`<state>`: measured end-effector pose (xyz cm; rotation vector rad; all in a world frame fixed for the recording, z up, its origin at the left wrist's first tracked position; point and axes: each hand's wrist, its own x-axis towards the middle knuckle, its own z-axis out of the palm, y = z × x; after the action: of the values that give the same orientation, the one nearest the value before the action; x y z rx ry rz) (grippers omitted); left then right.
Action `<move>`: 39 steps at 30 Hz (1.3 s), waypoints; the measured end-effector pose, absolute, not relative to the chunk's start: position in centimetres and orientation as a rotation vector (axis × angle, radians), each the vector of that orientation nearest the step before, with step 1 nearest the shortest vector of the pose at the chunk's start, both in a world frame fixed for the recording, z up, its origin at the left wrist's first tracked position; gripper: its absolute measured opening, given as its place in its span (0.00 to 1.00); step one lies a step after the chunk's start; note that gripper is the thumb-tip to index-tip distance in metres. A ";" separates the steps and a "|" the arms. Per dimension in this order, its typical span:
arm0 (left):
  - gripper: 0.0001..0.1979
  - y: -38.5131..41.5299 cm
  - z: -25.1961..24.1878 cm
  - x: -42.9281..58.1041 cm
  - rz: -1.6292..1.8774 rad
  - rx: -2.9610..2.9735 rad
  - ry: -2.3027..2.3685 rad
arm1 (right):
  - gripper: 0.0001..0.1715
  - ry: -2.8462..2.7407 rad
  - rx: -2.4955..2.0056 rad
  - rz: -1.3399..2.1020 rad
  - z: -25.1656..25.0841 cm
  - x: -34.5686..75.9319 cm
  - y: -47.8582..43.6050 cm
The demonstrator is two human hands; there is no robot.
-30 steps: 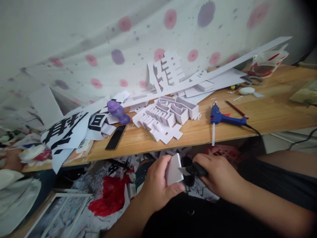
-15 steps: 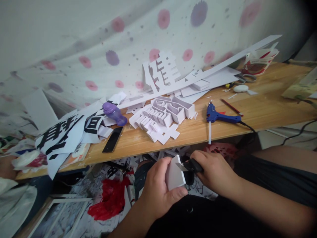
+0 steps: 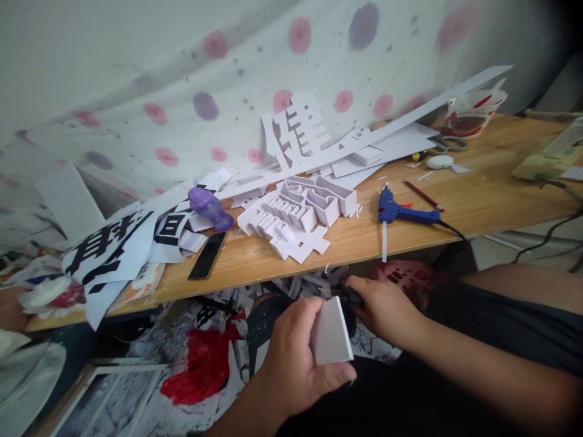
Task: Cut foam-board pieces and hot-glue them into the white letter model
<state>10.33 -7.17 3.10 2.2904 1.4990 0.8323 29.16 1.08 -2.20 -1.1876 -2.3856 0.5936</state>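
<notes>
My left hand (image 3: pixel 296 352) is closed around a small white foam board piece (image 3: pixel 331 332), held over my lap below the table edge. My right hand (image 3: pixel 385 306) grips a black-handled utility knife (image 3: pixel 350 296); its tip is behind the top edge of the white piece. On the wooden table (image 3: pixel 478 203) above lie a white foam-board character model (image 3: pixel 300 212) and a blue hot glue gun (image 3: pixel 403 213).
A black phone (image 3: pixel 207 255) and a purple object (image 3: pixel 209 207) lie left of the model, beside printed black-character paper sheets (image 3: pixel 118 243). Scissors (image 3: pixel 449 142), a red pencil (image 3: pixel 423 195) and a paper bowl (image 3: pixel 471 112) sit at the back right. Paper scraps and red plastic (image 3: pixel 204 364) litter the floor.
The white piece has dropped lower and turned its flat face toward me. My right hand with the knife has pulled up to the piece's top edge, and the blade no longer shows.
</notes>
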 end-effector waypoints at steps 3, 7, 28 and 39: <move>0.34 -7.3 3.0 10.1 0.839 2.275 1.533 | 0.03 -2.361 -1.168 0.668 -2.4 29.1 0.7; 0.32 -7.2 2.4 9.6 0.828 2.192 1.536 | 0.03 -2.330 -1.056 0.689 -1.7 29.4 -0.4; 0.33 -7.2 2.1 9.8 0.838 2.224 1.533 | 0.05 -2.411 -1.091 0.588 -0.9 29.5 -0.2; 0.36 -7.3 1.5 9.3 0.774 2.285 1.545 | 0.05 -2.326 -1.288 0.936 -3.5 29.0 1.6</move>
<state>9.33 -7.34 1.51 2.2846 1.5446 0.7738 29.02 1.63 -3.52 -1.2877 -2.3259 0.9365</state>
